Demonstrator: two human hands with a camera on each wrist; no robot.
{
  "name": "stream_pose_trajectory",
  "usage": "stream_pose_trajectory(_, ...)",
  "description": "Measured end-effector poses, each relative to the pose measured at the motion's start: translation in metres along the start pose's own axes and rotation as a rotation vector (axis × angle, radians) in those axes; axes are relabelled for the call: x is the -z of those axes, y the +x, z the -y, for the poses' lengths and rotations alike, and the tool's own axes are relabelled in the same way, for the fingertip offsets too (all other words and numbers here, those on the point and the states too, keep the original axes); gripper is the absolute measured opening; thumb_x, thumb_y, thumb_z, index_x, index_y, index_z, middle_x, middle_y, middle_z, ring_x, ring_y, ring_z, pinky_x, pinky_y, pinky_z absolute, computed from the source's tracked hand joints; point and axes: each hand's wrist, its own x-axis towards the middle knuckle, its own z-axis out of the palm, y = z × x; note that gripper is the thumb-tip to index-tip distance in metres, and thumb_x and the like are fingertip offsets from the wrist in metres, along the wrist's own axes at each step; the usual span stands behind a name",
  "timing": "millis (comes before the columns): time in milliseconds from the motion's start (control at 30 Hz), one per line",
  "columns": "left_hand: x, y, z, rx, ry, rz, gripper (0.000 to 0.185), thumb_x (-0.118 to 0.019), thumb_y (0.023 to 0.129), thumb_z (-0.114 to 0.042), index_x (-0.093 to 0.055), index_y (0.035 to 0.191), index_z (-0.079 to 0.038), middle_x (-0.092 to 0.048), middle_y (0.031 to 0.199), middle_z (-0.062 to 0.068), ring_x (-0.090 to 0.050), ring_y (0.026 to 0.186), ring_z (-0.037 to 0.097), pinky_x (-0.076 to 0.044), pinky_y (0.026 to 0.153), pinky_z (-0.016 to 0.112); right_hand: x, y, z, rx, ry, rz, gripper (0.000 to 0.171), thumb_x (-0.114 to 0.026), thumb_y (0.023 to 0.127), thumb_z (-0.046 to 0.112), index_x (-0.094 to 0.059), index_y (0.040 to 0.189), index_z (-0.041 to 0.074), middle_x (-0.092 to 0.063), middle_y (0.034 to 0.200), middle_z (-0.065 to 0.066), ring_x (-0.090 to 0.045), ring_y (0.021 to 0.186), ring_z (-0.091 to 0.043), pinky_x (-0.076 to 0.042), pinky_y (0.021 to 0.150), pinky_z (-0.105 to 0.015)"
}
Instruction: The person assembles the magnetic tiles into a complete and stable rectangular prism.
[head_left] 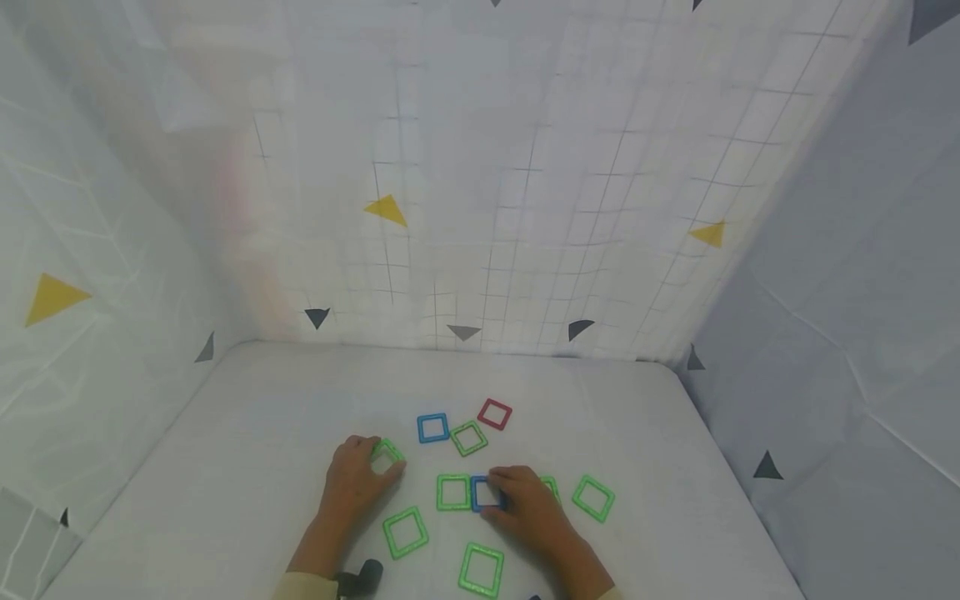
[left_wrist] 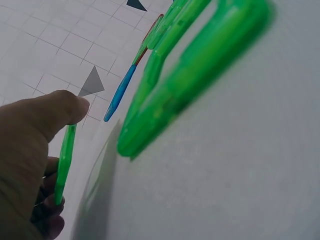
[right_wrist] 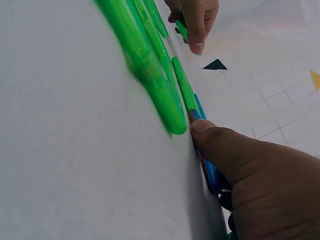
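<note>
My left hand (head_left: pixel 355 481) pinches a green square tile frame (head_left: pixel 395 451) between thumb and fingers. In the left wrist view, that green tile (left_wrist: pixel 65 160) is seen edge-on below the thumb. To the right, my right hand (head_left: pixel 532 508) grips a dark blue square tile frame (head_left: pixel 474 493) by its right side, partly covering it. The blue tile's left edge lies against another green tile (head_left: pixel 441 493). In the right wrist view, the right thumb presses the near edge of the blue tile (right_wrist: pixel 212 175). A further green tile (head_left: pixel 553 486) shows partly behind the right hand.
Beyond the hands lie a lighter blue tile (head_left: pixel 432 416), a green tile (head_left: pixel 462 427) and a red tile (head_left: pixel 483 409). More green tiles lie at right (head_left: pixel 600 486), near front (head_left: pixel 486 548) and by the left forearm (head_left: pixel 411 548). White walls enclose the white table (head_left: pixel 262 400).
</note>
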Motion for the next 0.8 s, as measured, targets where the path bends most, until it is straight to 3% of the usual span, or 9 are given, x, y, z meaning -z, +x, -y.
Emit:
stream_pose_trajectory(400,-0.0016,-0.0008,0.0026,-0.026,-0.041,0.006,0.064,-0.077,0.08,-0.052,-0.064,0.123,-0.006,-0.064,0.112,0.008,-0.058,0.104,0.027,-0.053,0.096,0.047,-0.0006,-0.0004,-0.0009,-0.015,0.033,0.015,0.06,-0.071,0.085,0.056,-0.061,0.137,0.027,-0.058,0.137,0.012,-0.05,0.132,-0.016,-0.046,0.11,-0.045)
stream_pose_trajectory(800,0.0011,-0.0031,-0.0035,0.039,-0.112,0.061,0.066,-0.078,0.081,-0.048,-0.061,0.129,-0.006,-0.066,0.125,0.013,-0.059,0.119,0.035,-0.049,0.103,0.052,-0.0009,-0.0003,-0.0015,-0.025,0.045,0.021,0.061,-0.07,0.086,0.057,-0.06,0.138,0.027,-0.057,0.137,0.013,-0.049,0.134,-0.016,-0.044,0.111,-0.046)
